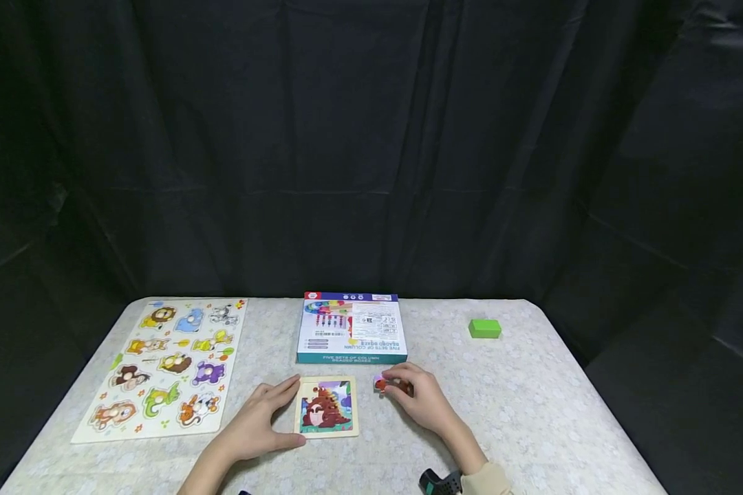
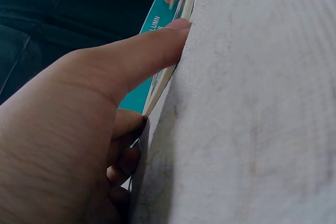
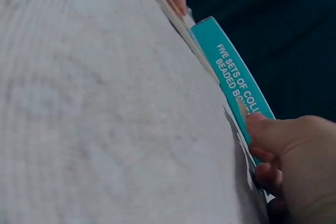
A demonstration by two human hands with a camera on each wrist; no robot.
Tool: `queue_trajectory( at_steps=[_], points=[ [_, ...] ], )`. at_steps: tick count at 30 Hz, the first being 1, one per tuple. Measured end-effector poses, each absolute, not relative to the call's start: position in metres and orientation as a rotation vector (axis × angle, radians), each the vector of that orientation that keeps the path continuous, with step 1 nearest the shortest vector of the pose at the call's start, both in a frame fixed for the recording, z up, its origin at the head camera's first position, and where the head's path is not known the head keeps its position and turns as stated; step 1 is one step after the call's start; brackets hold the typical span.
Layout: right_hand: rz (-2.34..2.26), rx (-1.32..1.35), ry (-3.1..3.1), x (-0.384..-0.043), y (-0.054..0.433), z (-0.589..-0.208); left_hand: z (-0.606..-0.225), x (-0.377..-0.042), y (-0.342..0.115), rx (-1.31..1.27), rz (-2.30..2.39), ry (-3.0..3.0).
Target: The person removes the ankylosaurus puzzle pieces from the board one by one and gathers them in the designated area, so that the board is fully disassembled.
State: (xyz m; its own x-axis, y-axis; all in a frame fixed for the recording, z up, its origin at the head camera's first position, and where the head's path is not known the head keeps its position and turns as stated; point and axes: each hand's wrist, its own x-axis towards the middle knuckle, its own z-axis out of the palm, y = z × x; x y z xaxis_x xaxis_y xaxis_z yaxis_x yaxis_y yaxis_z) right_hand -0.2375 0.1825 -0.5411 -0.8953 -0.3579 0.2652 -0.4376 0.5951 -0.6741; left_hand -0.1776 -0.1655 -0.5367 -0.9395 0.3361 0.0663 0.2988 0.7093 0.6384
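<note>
A black curtain (image 1: 371, 151) hangs behind a bench (image 1: 532, 426) with a pale, patterned cover. The right hand (image 1: 417, 395) pinches a small, partly red piece (image 1: 380, 385) to the right of the puzzle (image 1: 326, 409), apart from it. The left hand (image 1: 256, 423) is spread, not clenched; its thumb and forefinger are at the puzzle's two left corners. The puzzle lies flat, and its upper left part looks pale, perhaps a gap. Behind is the box (image 1: 351, 330); farther left lies the board (image 1: 164, 430) with animals, and well apart on the right, a green block (image 1: 485, 328).

In my judgement, the piece could slip or turn, because only fingertips hold it. An uneven push of the left hand might slide the puzzle or loosen its parts. Careless knuckles could also nudge the near box.
</note>
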Motion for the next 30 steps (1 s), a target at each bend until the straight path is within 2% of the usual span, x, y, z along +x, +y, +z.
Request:
queue_trajectory(
  at_steps=[19,30],
  points=[
    [1.098,0.71,-2.732,-0.234,0.183,-0.552,-0.538,-0.179,-0.165,0.543,1.062,2.843],
    [1.143,0.756,-2.725,-0.236,0.183,-0.54,-0.538,-0.179,-0.165,0.535,1.06,2.842]
  ],
)
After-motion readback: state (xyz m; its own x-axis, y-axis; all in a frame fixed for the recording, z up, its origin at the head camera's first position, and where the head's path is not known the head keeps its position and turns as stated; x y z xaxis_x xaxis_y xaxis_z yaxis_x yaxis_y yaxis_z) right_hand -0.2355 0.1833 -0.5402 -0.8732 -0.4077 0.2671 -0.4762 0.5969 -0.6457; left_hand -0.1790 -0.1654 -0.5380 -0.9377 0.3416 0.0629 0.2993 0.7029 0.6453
